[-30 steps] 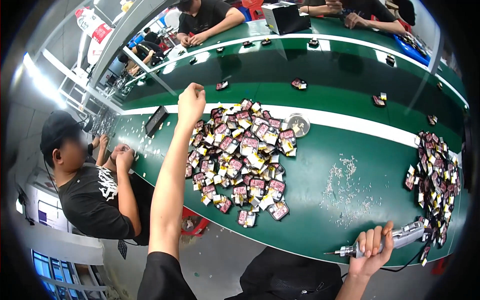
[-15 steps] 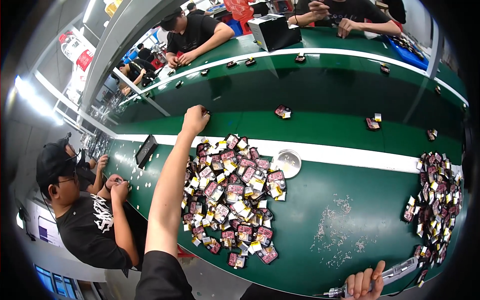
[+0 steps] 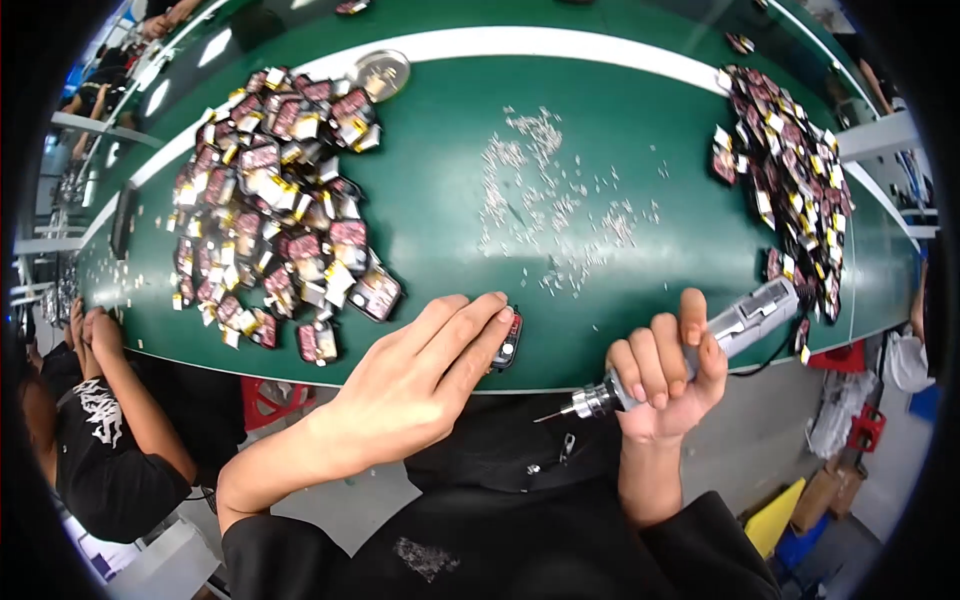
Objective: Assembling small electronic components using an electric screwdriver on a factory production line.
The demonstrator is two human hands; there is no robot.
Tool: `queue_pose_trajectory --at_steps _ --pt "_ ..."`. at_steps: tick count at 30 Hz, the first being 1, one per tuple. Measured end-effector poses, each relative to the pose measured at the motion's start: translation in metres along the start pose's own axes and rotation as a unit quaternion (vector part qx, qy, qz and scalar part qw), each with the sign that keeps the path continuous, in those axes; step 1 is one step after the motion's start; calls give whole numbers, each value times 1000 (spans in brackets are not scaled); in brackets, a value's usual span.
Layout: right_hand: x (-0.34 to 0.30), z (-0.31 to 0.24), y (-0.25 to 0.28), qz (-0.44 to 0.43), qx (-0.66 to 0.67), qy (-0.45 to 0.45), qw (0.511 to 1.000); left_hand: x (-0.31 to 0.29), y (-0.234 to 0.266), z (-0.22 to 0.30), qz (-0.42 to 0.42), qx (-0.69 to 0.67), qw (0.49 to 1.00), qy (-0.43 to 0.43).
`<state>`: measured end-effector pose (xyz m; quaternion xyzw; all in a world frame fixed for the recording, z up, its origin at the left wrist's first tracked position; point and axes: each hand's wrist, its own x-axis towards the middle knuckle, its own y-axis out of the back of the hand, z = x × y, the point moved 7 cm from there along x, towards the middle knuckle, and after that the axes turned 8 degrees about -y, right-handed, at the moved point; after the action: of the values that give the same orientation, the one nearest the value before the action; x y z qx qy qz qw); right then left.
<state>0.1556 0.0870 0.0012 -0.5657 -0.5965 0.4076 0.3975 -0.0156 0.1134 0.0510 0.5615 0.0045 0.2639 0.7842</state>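
Observation:
At the table's near edge, my left hand [image 3: 415,375] is closed on a small black electronic module [image 3: 512,340] with a red part and a pale round spot; its fingers cover much of the module. My right hand [image 3: 660,375] is wrapped round a grey electric screwdriver [image 3: 757,312], whose thin bit points left, towards the module but apart from it. Many tiny loose screws [image 3: 530,180] lie scattered on the green tabletop beyond both hands.
Left of the screws lies a heap of black-and-pink modules [image 3: 255,195] with white and yellow tabs; a similar heap [image 3: 795,190] is at right. A round metal dish [image 3: 404,72] stands behind the left heap. Another person [image 3: 110,440] sits at left. A cable trails from the screwdriver.
The view has tipped downward. My left hand has come back from the far green strip to the near edge and now holds a module. My right hand still grips the screwdriver.

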Motion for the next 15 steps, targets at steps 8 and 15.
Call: queue_pose_trajectory --at_steps 8,15 --pt "-35 42 -11 -16 -40 -70 997 -2 -19 11 83 -76 991 67" --pt "-51 76 -7 107 -84 -71 988 -6 -26 31 119 84 989 7"
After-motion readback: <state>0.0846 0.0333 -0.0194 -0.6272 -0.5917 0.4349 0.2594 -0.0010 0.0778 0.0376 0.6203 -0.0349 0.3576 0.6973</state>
